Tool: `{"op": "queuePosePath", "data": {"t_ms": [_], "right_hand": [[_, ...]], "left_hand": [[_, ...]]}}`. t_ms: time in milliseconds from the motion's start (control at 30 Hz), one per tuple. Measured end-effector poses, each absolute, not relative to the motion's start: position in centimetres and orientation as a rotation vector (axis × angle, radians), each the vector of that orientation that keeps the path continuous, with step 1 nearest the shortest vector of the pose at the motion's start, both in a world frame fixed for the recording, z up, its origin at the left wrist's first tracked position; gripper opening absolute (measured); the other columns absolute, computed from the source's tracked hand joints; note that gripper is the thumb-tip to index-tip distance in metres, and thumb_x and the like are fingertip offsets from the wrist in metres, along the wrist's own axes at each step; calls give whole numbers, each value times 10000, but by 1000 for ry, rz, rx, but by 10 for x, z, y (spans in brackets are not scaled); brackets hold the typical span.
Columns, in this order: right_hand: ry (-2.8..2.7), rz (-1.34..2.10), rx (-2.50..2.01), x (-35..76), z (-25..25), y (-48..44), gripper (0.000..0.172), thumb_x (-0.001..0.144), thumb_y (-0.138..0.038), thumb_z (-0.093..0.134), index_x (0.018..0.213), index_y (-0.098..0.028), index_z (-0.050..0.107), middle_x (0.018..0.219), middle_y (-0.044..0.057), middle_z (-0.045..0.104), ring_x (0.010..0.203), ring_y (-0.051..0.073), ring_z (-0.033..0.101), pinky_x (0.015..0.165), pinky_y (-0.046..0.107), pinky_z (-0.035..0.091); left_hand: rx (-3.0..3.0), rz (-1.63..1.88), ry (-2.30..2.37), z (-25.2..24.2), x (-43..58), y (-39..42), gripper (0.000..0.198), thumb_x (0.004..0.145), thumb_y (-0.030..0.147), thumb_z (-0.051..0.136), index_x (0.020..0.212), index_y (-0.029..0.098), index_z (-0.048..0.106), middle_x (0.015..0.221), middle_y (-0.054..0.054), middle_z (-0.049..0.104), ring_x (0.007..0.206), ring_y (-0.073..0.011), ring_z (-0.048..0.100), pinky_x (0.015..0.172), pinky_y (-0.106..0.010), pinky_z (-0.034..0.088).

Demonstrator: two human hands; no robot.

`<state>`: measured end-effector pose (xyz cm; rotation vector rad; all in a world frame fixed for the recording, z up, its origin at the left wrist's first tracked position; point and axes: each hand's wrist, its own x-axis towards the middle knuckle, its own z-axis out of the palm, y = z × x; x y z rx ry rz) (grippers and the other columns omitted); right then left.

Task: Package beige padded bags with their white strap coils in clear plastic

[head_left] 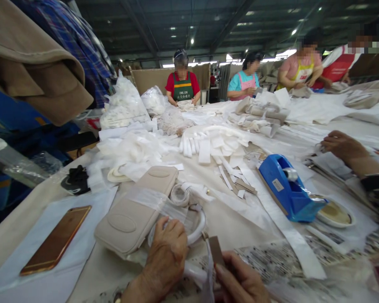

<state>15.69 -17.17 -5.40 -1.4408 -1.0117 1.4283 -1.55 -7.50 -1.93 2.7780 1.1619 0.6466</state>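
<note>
A beige handbag lies on its side before me, a band of clear plastic across it. Its handle is wrapped in white padding and curves out to the right. My left hand is closed over the wrapped handle beside the bag; its grip is partly hidden. To its right, my right hand pinches a small brown strip between thumb and fingers. A thin pale strap hangs from a metal fitting at the handle, close beside the brown strip. A coiled strap sits at the bag's far edge.
A blue tape dispenser stands at the right, near a round dish. A phone lies on paper at the left. White padding pieces heap mid-table. Another person's hand works at the right; several people stand beyond.
</note>
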Motion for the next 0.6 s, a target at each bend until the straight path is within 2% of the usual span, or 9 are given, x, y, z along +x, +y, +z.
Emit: {"op": "queuePosePath", "data": {"t_ms": [67,167,367,467,600], "right_hand": [[-824,1453,-1419,158,-63,-174,467,747,-664,525,842,-208,552,571,-41,506,466,91,445,442,195,345],[-644,1615,-1307,154,-78,-176,453,716,-631,603,837,-197,555,457,-51,505,376,69,404,380,171,257],[-430,1865,-916,145,-72,-166,364,585,-468,765,697,-172,586,368,-91,415,311,31,286,370,168,175],[-481,1874,-1047,166,-51,-155,356,540,-451,772,609,-171,563,361,-102,367,314,22,205,369,185,119],[-783,1618,-1390,200,-32,-133,337,555,-444,742,582,-146,587,442,-78,387,401,29,246,414,188,129]], "left_hand": [[2769,593,1175,-17,-15,-75,168,694,12,575,690,180,572,754,7,565,832,-192,488,936,-412,251],[2763,536,1186,-15,-15,-75,158,705,16,567,701,174,580,766,3,570,839,-193,492,939,-421,256],[2774,595,1181,-17,-15,-75,163,702,16,557,673,176,571,741,1,561,821,-193,487,928,-418,267],[2765,632,1175,-17,-14,-76,166,698,15,557,673,179,569,741,3,563,818,-191,486,925,-412,265],[2770,671,1178,-25,-15,-75,179,665,4,555,673,182,561,747,10,571,806,-185,494,934,-414,251]]}}
